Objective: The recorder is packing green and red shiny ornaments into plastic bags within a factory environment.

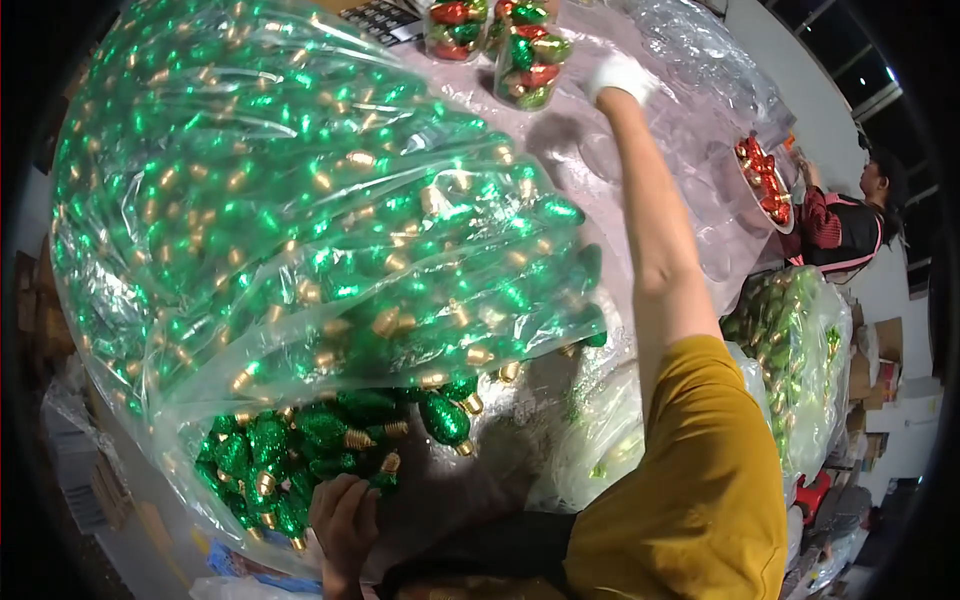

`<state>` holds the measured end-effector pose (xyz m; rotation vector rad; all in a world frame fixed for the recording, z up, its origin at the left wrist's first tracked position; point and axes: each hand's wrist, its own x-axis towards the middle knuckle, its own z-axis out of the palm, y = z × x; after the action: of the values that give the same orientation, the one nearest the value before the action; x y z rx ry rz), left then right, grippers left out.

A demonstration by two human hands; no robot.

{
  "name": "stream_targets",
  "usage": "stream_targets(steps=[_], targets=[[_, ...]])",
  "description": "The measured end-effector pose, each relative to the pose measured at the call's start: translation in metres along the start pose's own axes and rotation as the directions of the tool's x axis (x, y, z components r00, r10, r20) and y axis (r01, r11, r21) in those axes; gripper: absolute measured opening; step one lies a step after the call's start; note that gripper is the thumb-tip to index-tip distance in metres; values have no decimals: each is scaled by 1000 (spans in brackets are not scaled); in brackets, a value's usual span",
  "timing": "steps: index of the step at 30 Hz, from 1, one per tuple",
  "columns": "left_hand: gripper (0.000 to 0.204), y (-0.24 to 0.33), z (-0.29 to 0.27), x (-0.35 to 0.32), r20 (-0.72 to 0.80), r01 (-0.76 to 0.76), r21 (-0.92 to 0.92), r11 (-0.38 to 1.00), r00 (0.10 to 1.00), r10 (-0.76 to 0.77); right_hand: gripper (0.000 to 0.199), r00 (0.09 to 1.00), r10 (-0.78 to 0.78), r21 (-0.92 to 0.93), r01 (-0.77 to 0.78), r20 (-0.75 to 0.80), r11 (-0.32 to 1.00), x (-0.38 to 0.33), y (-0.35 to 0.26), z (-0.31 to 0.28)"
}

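My left hand (343,515) is bare, its fingers curled in beside green glitter bulb ornaments (268,440) with gold caps. They lie at the mouth of a big clear plastic bag (290,230) packed with more of them. Whatever those fingers hold is hidden. My right arm stretches far across the table, and my right hand (622,78) wears a white glove. It is just right of a clear tub (527,75) filled with red, green and gold ornaments. The glove is too bright and blurred to show its fingers.
More filled tubs (455,28) stand at the far edge. A container of red ornaments (765,185) is at the right, near another person (845,225) in dark red and black. Another bag of green ornaments (790,350) lies at the right. Clear plastic sheeting (710,60) covers the far right.
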<state>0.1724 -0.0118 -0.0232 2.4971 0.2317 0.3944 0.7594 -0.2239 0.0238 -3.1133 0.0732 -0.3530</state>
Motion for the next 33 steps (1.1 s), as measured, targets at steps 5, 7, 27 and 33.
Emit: stream_targets(steps=[5,7,27,33], targets=[[18,4,4,-9,-42,-77,-84,994,996,73,27,959,-276,-135,265,-71,955,53,142,86],[21,7,-5,-20,-76,-123,-52,991,990,119,27,906,-421,-94,416,-41,904,8,117,23],[34,-106,-21,-529,-636,981,93,171,190,-748,22,116,-992,488,864,44,123,-550,-3,-104],[65,-123,-46,-512,-598,900,427,92,357,-717,35,262,-915,466,880,-308,95,-567,19,-145]])
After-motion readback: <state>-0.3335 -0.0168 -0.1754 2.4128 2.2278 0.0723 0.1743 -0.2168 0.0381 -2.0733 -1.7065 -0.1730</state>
